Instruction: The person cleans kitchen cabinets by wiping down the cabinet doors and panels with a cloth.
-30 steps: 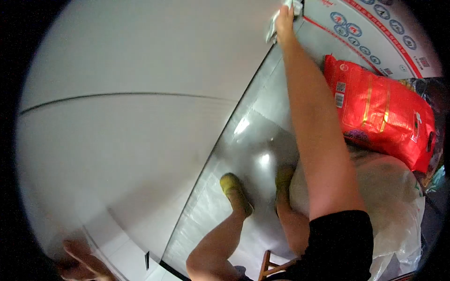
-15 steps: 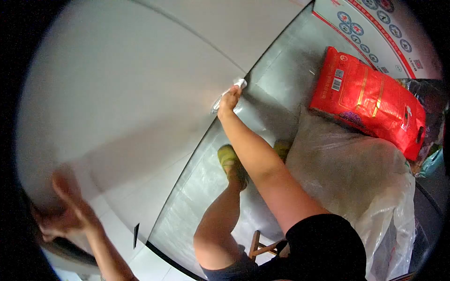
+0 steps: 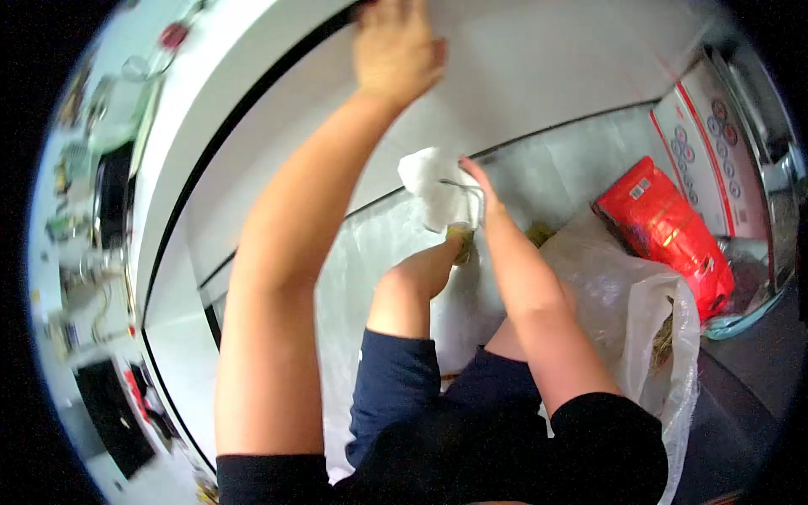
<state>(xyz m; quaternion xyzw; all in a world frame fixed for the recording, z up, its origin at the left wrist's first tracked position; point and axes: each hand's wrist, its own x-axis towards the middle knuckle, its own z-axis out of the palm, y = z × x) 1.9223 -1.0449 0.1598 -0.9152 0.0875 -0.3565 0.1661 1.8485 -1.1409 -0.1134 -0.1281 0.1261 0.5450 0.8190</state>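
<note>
My left hand [image 3: 397, 52] reaches up to the dark edge of a large white panel [image 3: 522, 67]. Its fingers are stretched out and slightly blurred, with nothing seen in them. Lower down, my right hand [image 3: 488, 195] grips a crumpled white cloth [image 3: 427, 178], which may be tissue. A thin dark loop, perhaps a cord, hangs beside the cloth. Part of my right hand's fingers is hidden behind the white material. The cloth is in front of the panel's lower edge, above my foot; whether it touches the panel I cannot tell.
A red printed bag [image 3: 669, 231] lies at the right beside a white printed box [image 3: 711, 156]. A translucent plastic sack [image 3: 606, 261] stands near my right arm. Cluttered items and a dark rectangular object [image 3: 116, 417] are at the far left.
My view has turned left. My left hand has risen from the lower left to the panel's upper edge. My right hand has drawn the white cloth closer, and the cloth looks more spread out.
</note>
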